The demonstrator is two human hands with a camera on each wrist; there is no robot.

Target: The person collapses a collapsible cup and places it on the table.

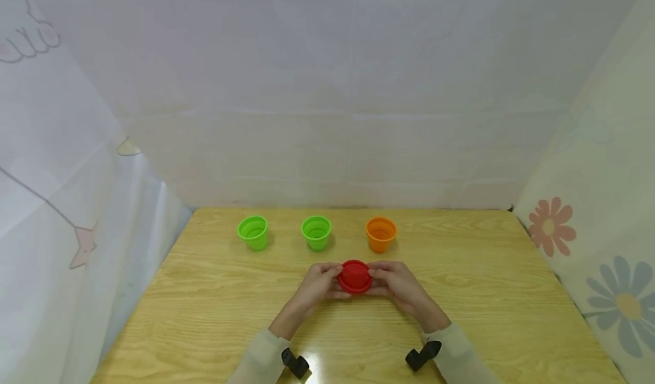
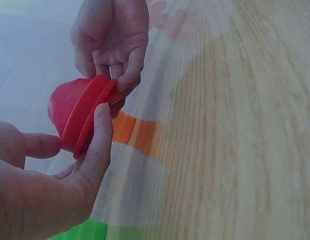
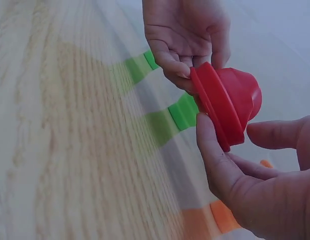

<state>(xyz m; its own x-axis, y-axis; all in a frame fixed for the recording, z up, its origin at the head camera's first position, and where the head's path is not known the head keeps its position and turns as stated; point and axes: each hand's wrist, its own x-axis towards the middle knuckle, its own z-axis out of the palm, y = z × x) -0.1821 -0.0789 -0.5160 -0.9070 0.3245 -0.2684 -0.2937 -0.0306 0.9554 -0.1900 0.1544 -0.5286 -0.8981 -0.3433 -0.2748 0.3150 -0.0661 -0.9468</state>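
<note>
Between both hands is a red collapsible cup [image 1: 355,276], folded down to a short ringed form with its rounded end bulging and slightly dented in the right wrist view [image 3: 240,95]. My left hand [image 1: 314,286] pinches its left edge between thumb and fingers. On the opposite edge, my right hand [image 1: 401,286] pinches it the same way. The cup is held above the table, its rim tilted in both wrist views. Beyond the hands stand a green cup [image 1: 316,233], another green cup [image 1: 253,233] farther left, and an orange cup [image 1: 381,234], all upright.
The wooden table [image 1: 486,293] reaches back to a pale hanging sheet [image 1: 327,116]. More sheets hang along the left and right sides, the right one printed with flowers [image 1: 552,226]. Black straps with small mounts [image 1: 423,355] sit on the wrists.
</note>
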